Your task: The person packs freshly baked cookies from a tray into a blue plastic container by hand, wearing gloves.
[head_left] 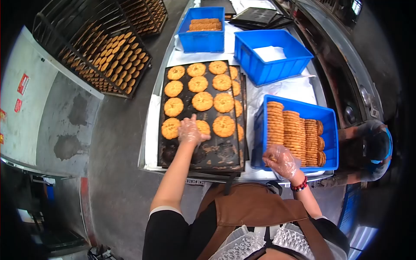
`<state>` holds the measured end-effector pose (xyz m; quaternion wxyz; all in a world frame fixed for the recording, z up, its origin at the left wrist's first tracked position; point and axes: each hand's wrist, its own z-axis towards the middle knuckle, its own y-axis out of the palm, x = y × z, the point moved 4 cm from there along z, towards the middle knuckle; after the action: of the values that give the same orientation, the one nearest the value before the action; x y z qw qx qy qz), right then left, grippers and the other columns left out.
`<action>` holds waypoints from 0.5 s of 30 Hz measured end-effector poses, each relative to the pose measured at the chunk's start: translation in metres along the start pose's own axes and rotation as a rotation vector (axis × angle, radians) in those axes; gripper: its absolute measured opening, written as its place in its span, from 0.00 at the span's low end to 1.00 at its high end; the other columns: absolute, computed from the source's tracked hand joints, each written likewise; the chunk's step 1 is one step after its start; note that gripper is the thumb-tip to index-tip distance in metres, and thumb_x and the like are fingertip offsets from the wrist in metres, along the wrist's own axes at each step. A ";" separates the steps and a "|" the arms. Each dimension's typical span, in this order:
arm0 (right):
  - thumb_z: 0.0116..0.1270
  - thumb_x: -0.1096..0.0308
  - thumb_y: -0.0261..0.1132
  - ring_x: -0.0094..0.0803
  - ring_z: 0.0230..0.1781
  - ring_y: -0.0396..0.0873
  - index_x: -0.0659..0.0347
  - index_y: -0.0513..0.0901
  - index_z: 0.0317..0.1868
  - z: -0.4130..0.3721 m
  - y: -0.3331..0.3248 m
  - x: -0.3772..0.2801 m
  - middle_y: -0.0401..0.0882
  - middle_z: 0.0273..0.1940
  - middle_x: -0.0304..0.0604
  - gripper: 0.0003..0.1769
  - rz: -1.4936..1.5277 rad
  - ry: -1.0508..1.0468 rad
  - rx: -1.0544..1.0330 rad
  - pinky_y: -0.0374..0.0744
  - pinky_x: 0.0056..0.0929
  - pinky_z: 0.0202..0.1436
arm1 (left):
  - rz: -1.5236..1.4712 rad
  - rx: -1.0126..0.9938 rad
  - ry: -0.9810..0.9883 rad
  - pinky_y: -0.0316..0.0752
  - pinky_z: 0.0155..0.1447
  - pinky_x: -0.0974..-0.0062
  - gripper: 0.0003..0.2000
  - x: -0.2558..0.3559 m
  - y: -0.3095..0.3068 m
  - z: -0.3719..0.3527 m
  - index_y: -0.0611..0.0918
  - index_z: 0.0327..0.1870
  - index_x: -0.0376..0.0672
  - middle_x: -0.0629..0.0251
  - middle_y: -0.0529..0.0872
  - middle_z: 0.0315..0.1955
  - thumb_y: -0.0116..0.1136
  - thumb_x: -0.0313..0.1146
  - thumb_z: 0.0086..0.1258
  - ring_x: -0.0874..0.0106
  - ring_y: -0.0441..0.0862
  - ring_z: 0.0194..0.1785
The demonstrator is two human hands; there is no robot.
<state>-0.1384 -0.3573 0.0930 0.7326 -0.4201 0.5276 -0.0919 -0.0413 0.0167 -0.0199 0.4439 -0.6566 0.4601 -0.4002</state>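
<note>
From here I see the left hand (190,131), in a clear plastic glove, spread at the edge of a round golden-brown cookie (203,126) lying in the nearest row on a black metal tray (178,157); I can't tell whether it grips. The right hand (281,161), likewise gloved, curls over the near-left corner of a blue plastic crate (331,130) of stacked cookies (294,130), its grasp unclear.

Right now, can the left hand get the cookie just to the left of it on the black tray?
Probably yes: the left hand is right beside that cookie, over the same tray, and nothing seems to block the way.
</note>
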 end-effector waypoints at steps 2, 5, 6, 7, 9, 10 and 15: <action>0.71 0.69 0.78 0.50 0.45 0.88 0.61 0.89 0.44 0.022 0.020 -0.010 0.87 0.39 0.48 0.07 -0.011 0.029 -0.035 0.85 0.47 0.48 | 0.008 -0.018 -0.018 0.77 0.79 0.53 0.61 -0.010 -0.003 0.000 0.69 0.88 0.50 0.54 0.78 0.74 0.91 0.61 0.51 0.52 0.75 0.80; 0.71 0.68 0.77 0.52 0.46 0.88 0.61 0.89 0.43 0.064 0.038 -0.039 0.87 0.40 0.49 0.07 -0.088 -0.050 -0.091 0.85 0.48 0.49 | -0.155 -0.031 0.053 0.79 0.78 0.56 0.52 -0.036 0.005 -0.001 0.81 0.79 0.47 0.51 0.80 0.74 0.90 0.60 0.53 0.51 0.76 0.79; 0.72 0.66 0.76 0.54 0.48 0.87 0.60 0.88 0.44 0.080 0.046 -0.043 0.87 0.41 0.50 0.07 -0.086 -0.064 -0.126 0.85 0.51 0.52 | -0.313 -0.187 0.064 0.78 0.79 0.58 0.47 -0.058 0.025 0.011 0.85 0.75 0.46 0.50 0.79 0.76 0.90 0.58 0.53 0.53 0.75 0.81; 0.72 0.65 0.75 0.55 0.48 0.87 0.60 0.88 0.44 0.095 0.059 -0.041 0.87 0.42 0.50 0.08 -0.071 -0.094 -0.113 0.85 0.52 0.53 | -0.465 -0.350 0.081 0.77 0.80 0.60 0.43 -0.078 0.037 0.016 0.88 0.71 0.44 0.50 0.78 0.79 0.90 0.56 0.53 0.55 0.75 0.82; 0.72 0.61 0.75 0.56 0.50 0.88 0.62 0.90 0.44 0.123 0.089 -0.022 0.88 0.43 0.54 0.12 -0.108 -0.065 -0.074 0.86 0.55 0.55 | -0.602 -0.242 0.064 0.84 0.73 0.56 0.30 -0.122 0.038 0.018 0.95 0.54 0.40 0.49 0.92 0.63 0.89 0.50 0.55 0.55 0.91 0.64; 0.70 0.60 0.75 0.56 0.50 0.89 0.64 0.90 0.44 0.138 0.112 0.000 0.89 0.45 0.57 0.14 -0.287 -0.004 -0.098 0.87 0.55 0.55 | -0.512 -0.023 -0.008 0.84 0.73 0.60 0.35 -0.134 0.022 0.010 0.92 0.61 0.38 0.51 0.91 0.65 0.90 0.47 0.53 0.56 0.90 0.64; 0.68 0.60 0.75 0.51 0.64 0.89 0.66 0.93 0.53 0.191 0.144 0.021 0.92 0.56 0.61 0.19 -0.419 0.249 -0.114 0.85 0.47 0.70 | -0.391 0.004 -0.016 0.72 0.86 0.61 0.47 -0.198 0.028 0.061 0.82 0.75 0.26 0.48 0.77 0.81 0.91 0.42 0.55 0.50 0.77 0.82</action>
<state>-0.0119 -0.1793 -0.0070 0.6020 -0.5463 0.5196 -0.2629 -0.0420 0.2143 -0.0874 0.3626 -0.7357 0.3196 -0.4744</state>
